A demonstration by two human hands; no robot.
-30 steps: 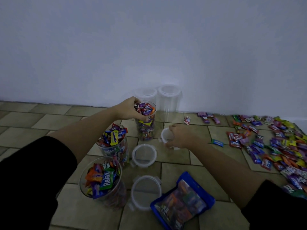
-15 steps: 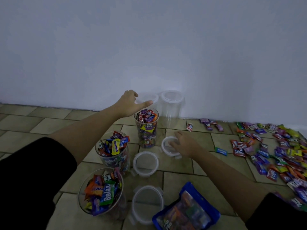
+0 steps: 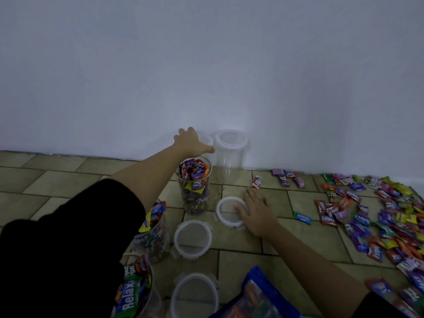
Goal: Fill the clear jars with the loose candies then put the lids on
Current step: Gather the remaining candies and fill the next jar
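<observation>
A blue bag (image 3: 252, 297) lay nearest, beside three lids (image 3: 195, 294) in a row on the floor (image 3: 298, 244). Three filled jars (image 3: 193, 187) stood to the left of the lids. The right hand (image 3: 257, 212) rested flat, fingers straight, touching the farthest lid (image 3: 230, 211). Loose candies (image 3: 378, 214) lay spread at right. Two empty jars (image 3: 231, 154) stood at the wall. The left hand (image 3: 191, 143) covered one; its grip could not be told.

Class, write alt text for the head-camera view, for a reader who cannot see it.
A person's left hand reaches over a candy-filled jar toward empty jars by the wall; the right hand rests flat on a lid on the tiled floor. Loose candies lie at right.
</observation>
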